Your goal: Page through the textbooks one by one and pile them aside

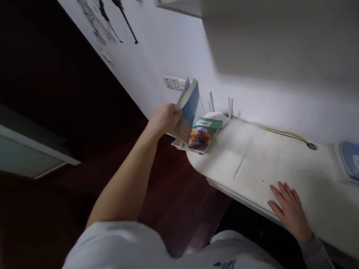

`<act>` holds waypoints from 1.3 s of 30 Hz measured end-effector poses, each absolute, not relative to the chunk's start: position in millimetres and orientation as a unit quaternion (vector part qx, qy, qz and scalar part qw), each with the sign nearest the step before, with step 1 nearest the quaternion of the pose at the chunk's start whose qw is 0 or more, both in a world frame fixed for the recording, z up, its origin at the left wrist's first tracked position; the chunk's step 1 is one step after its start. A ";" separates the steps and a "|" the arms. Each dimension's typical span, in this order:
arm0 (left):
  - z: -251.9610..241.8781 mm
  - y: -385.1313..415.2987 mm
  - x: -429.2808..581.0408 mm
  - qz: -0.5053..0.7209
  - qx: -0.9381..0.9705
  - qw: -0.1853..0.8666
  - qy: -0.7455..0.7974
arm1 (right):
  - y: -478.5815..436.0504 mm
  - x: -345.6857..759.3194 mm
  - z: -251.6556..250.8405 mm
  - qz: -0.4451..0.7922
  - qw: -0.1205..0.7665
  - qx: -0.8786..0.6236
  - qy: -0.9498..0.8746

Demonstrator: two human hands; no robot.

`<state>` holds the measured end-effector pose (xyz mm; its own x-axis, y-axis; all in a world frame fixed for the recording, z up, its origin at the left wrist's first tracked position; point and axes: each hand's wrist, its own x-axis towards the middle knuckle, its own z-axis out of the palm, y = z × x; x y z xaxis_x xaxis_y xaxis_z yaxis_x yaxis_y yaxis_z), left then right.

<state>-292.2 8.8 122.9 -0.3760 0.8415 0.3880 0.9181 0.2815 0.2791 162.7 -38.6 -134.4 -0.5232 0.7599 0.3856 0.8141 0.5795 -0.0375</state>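
My left hand (165, 118) grips a book (191, 102) with a blue cover, held on edge above the desk's left end. Just beneath it a green-edged book (204, 135) with a picture of fluffy animals lies on the rounded desk corner. Part of another book (179, 144) pokes out under the held one, mostly hidden. My right hand (290, 209) rests on the desktop near the front edge with its fingers spread, holding nothing.
A white router (215, 115) with upright antennas stands behind the books. Yellow and black cables (291, 133) run along the wall to a desk hole (312, 147). Blue items in clear plastic (349, 160) lie at the right. A shelf (179, 6) overhangs, and a socket (173, 83) is on the wall.
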 end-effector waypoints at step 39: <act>-76.3 3.3 -123.1 -0.536 -0.270 -0.577 -0.554 | -45.4 152.7 -97.0 0.071 0.200 -0.499 -0.840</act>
